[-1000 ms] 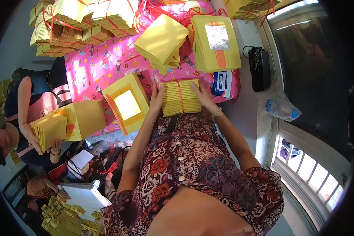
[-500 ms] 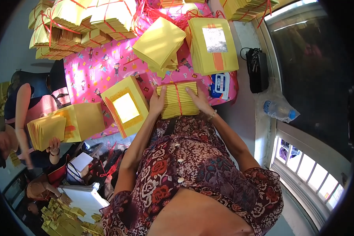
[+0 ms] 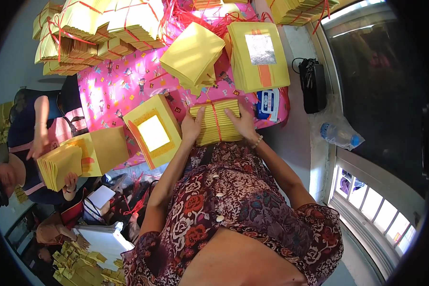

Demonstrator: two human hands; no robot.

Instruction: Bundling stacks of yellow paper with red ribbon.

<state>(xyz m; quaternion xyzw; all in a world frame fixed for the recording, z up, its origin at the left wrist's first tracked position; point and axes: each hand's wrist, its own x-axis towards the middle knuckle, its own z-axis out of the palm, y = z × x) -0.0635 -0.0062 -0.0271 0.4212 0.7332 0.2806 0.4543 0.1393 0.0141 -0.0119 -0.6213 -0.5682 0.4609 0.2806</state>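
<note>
A bundle of folded yellow paper point(image 3: 209, 128), tied across with red string, is held at the table's near edge, in front of my body. My left hand point(image 3: 192, 126) grips its left side, thumb lying on top. On the opposite side my right hand point(image 3: 244, 124) clasps it, with the thumb over the upper face. The undersides of the bundle and most of my fingers are hidden. Just left of my left hand lies a stack of yellow paper point(image 3: 171, 136) with a bright square and an orange band. Beyond the bundle sits a squared yellow stack point(image 3: 191, 53).
Tied yellow bundles point(image 3: 76, 47) are piled at the far left of the pink patterned table point(image 3: 128, 78). Another yellow stack point(image 3: 241, 57) and a blue-white packet point(image 3: 268, 105) lie right. At left, a co-worker's hand point(image 3: 70, 183) holds yellow sheets. A window borders the right.
My hands and the bundle stay almost in place. The co-worker's sheets have shifted slightly right, and that person's other arm has moved up and toward the sheets.
</note>
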